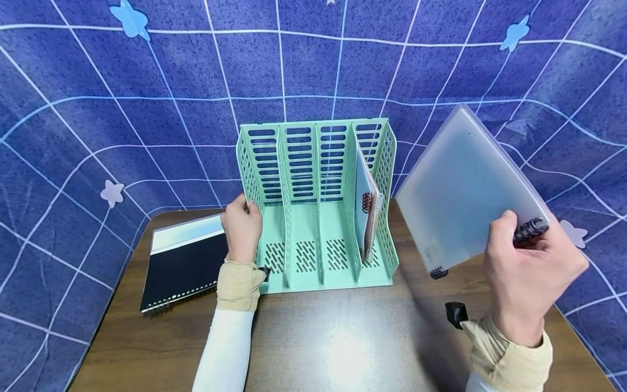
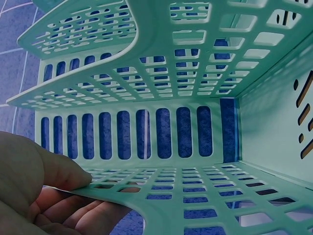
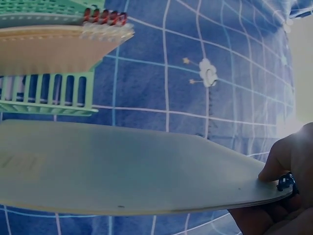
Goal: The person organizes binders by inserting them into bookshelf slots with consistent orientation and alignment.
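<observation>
A mint-green file rack [image 1: 303, 218] with upright dividers stands on the table against the backdrop. My left hand [image 1: 242, 228] grips the front edge of its left side wall; in the left wrist view the thumb [image 2: 63, 171] lies inside the wall and the fingers outside. My right hand [image 1: 534, 267] holds a spiral notebook [image 1: 465, 185] with a translucent cover up in the air, right of the rack, pinched by its bound edge and tilted. Spiral notebooks [image 1: 368, 212], one with a red coil, stand in the rack's rightmost compartment.
A black-and-white spiral notebook [image 1: 188, 267] lies flat on the wooden table [image 1: 303, 337], left of the rack. A blue grid-patterned cloth [image 1: 313, 65] hangs behind and at the sides. Black pieces on the wrist bands [image 1: 456, 314] stick out near both wrists.
</observation>
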### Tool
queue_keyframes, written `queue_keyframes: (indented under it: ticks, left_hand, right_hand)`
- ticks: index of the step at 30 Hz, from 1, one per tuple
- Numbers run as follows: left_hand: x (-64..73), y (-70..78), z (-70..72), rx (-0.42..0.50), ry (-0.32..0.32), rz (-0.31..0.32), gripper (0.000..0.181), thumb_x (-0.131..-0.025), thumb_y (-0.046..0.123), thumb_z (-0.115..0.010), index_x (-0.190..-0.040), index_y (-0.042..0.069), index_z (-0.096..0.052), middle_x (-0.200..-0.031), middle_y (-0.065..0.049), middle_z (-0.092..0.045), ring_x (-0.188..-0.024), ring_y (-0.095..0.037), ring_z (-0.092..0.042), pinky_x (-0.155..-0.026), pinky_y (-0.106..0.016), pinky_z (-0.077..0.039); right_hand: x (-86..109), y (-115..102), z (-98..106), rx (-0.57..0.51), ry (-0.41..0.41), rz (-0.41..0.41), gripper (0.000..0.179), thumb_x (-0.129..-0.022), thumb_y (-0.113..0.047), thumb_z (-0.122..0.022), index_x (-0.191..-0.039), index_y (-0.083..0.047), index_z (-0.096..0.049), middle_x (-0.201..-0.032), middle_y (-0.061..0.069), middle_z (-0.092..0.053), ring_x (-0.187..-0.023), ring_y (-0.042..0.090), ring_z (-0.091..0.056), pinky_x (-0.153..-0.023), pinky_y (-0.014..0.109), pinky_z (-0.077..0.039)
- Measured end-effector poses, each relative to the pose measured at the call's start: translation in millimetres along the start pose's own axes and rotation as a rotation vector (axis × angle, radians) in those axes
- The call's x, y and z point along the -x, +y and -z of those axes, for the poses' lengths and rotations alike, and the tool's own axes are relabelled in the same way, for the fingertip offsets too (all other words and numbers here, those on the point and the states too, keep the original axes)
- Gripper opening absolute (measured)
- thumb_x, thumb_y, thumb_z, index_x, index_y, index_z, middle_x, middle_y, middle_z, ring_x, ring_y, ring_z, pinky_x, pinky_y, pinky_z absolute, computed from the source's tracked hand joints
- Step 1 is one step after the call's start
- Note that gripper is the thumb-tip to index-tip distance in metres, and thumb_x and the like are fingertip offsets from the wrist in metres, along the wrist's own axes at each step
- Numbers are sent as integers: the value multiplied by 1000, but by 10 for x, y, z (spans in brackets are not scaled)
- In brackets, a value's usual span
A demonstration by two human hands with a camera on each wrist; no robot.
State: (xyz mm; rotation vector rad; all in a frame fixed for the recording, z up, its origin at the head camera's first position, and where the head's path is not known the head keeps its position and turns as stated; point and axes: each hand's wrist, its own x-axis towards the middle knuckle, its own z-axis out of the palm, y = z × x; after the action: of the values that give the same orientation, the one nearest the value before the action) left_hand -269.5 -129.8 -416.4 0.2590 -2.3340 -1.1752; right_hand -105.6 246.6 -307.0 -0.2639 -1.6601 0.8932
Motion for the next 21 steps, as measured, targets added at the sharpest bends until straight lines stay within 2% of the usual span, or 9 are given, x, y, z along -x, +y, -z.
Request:
queue_keyframes:
  ticks: [4,11,17,21]
  left_hand:
    - [-1,1,-1,0,-2,4,22,-103,14,-52,-90,12,-69,-63,-7,-58,-57,-29,-49,-53,-39,-37]
    - [-2,1,-6,2,-8,-5,23,-104,13,-50,-90,10,-68,-59,-7,-53,-50,-28,-46,-50,-38,-36]
    - [-1,-9,-8,-1,-6,-12,24,-104,12,-50,-88,10,-68,-57,-5,-50,-48,-27,-44,-49,-38,-35]
    - [7,-2,-2,-1,-6,-15,24,-104,12,-50,-88,10,-68,-58,-6,-52,-48,-27,-45,-48,-38,-36]
  right_hand:
    - [10,-40,44,-98,19,21,19,-86,-6,-64,-76,7,-73,-60,-8,-56,-53,0,-45,-54,12,-34]
    - [52,-156,72,-306,44,-6,15,-84,0,-64,-87,8,-77,-66,3,-66,-55,6,-52,-55,13,-41]
    - [99,-295,24,-388,110,-40,16,-81,0,-67,-78,15,-71,-63,0,-62,-53,5,-50,-56,14,-41]
    - [146,-342,-38,-386,93,-34,17,-82,0,-67,-78,16,-70,-64,-2,-61,-54,4,-49,-57,14,-40]
